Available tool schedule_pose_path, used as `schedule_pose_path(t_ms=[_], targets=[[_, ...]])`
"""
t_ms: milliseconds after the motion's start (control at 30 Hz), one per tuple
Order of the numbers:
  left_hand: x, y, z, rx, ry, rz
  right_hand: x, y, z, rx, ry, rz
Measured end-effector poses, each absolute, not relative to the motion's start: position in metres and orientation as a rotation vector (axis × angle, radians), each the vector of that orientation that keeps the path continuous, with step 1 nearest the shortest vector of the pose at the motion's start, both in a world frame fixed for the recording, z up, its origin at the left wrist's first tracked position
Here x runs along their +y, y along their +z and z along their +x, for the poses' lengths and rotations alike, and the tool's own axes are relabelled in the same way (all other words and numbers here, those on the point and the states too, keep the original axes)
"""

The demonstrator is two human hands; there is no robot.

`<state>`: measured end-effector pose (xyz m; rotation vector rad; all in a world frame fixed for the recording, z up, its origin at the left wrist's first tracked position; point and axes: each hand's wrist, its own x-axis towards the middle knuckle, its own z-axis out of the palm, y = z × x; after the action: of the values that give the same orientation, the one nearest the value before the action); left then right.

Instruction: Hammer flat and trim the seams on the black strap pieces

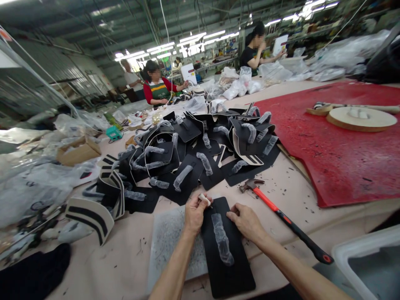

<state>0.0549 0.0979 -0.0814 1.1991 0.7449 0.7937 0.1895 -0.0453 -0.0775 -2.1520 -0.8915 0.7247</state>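
My left hand (pixel 194 212) is closed around a short white-handled tool (pixel 204 199), its thin tip down at the upper part of a black panel (pixel 233 260). What kind of tool it is, I cannot make out for certain. Along the panel's middle runs a strip wrapped in clear plastic (pixel 222 239). The fingers of my right hand (pixel 245 218) are pinched at the panel's upper right edge. Under the panel's left side lies a whitish, scuffed board (pixel 168 233).
A heap of black panels (pixel 192 166) with plastic-wrapped strips lies ahead. To the right are a claw hammer (pixel 281 214), a red sheet (pixel 296 146), a tape roll (pixel 361 118) and a plastic bin (pixel 340 254). Striped pieces (pixel 90 214) lie left. Several people work beyond.
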Motion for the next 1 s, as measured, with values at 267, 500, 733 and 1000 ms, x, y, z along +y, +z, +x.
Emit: schedule_pose_path(t_ms=[267,500,733,1000], targets=[[0.097,-0.089,0.051,0.736,0.778,1.255,-0.028,-0.085,0.193,-0.881,0.748,-2.182],[0.095,-0.082,0.052,0.748,0.778,1.353,-0.028,-0.082,0.192,-0.879,0.760,-2.176],[0.094,-0.084,0.051,0.763,0.760,1.345,-0.028,-0.080,0.194,-0.891,0.762,-2.180],[0.088,-0.082,0.051,0.789,0.782,1.630,-0.030,-0.082,0.191,-0.914,0.760,-2.162]])
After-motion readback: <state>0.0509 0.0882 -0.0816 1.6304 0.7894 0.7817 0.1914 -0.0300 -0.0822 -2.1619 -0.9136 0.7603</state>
